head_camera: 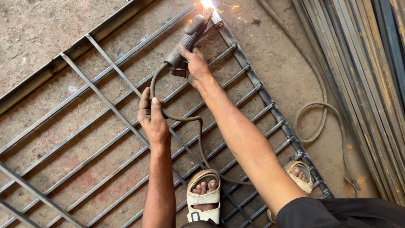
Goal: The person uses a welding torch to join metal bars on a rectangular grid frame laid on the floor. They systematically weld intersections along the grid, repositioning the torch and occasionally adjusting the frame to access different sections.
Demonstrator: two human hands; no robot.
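Grey, worn electrode holder (185, 44) sparking at metal grille (253, 80); my right hand (195, 64) wraps its grip, left hand (152, 118) closed around its cable (185, 120).

Both forearms bare, no gloves on left hand (153, 119) or right hand (195, 64). Black garment (337, 213) at lower right. Cream open-toed sandals (203, 200) on both feet.

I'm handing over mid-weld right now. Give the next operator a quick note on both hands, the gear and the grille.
Right hand: shut on the welding holder, arc sparking at the grille's far corner.
Left hand: shut on the cable, kept looped off the bars.
Metal grille lies flat on the floor, both sandalled feet on it.
Done: not judgeable from here. Left: this corner joint is in progress.
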